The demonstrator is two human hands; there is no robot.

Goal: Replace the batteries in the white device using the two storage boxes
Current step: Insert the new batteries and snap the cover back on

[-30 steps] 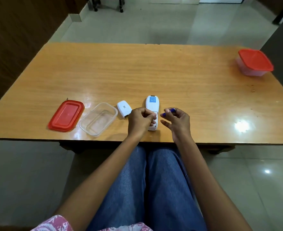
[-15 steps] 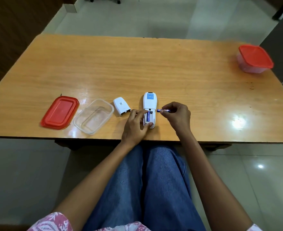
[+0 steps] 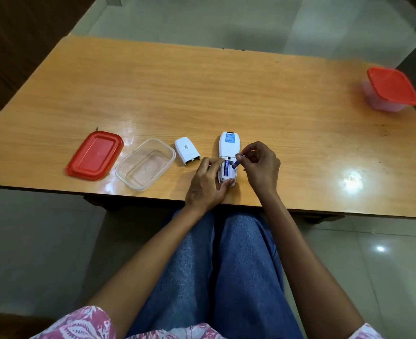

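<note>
The white device point(image 3: 228, 148) lies face down near the table's front edge, its battery bay uncovered. One blue battery point(image 3: 226, 168) sits in the bay's left slot. My left hand point(image 3: 208, 184) grips the device's lower end. My right hand point(image 3: 259, 165) pinches a second blue battery point(image 3: 237, 163), tilted with its lower end at the right slot. The device's white cover point(image 3: 187, 154) lies just left of it. Further left stands an open clear box point(image 3: 145, 163), nothing inside, with its red lid point(image 3: 95, 155) beside it. A second box with a red lid point(image 3: 391, 89) stands at the far right, closed.
The wooden table point(image 3: 202, 94) ends just in front of my hands, with my blue-jeaned legs below it. A dark wall runs along the left and tiled floor lies beyond the far edge.
My right hand has brought its battery from beside the device down to the open right slot. My left hand slid to the device's lower end, and the view shifted.
</note>
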